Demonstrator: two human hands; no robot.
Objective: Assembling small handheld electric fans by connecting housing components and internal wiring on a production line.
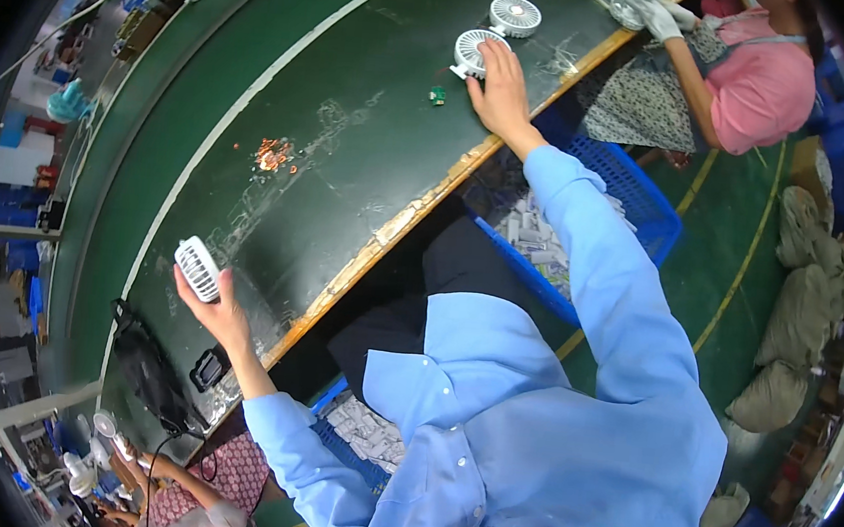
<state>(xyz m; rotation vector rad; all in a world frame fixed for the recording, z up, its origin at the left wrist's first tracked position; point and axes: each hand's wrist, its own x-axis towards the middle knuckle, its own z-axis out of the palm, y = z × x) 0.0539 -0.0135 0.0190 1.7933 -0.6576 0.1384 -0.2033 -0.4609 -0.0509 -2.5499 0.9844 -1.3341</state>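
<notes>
My left hand (220, 312) is wrapped round a white slatted fan part (198, 268), held over the left end of the dark green worktop (348, 187). At the far end my right hand (502, 92) grips a round white fan (469, 53) with the fingers over its edge. A second round white fan (515, 17) lies just beyond, touching or nearly touching the first. Beside the right hand is a small green circuit board (438, 95). Between my hands lies a small heap of copper-coloured bits (273, 155).
A black pouch (150, 365) and a black frame-like piece (209, 369) lie near my left arm. Blue crates (662, 219) of white parts stand beneath the worn wooden edge (384, 238). A gloved co-worker (769, 88) sits at far right, another person (210, 506) at lower left.
</notes>
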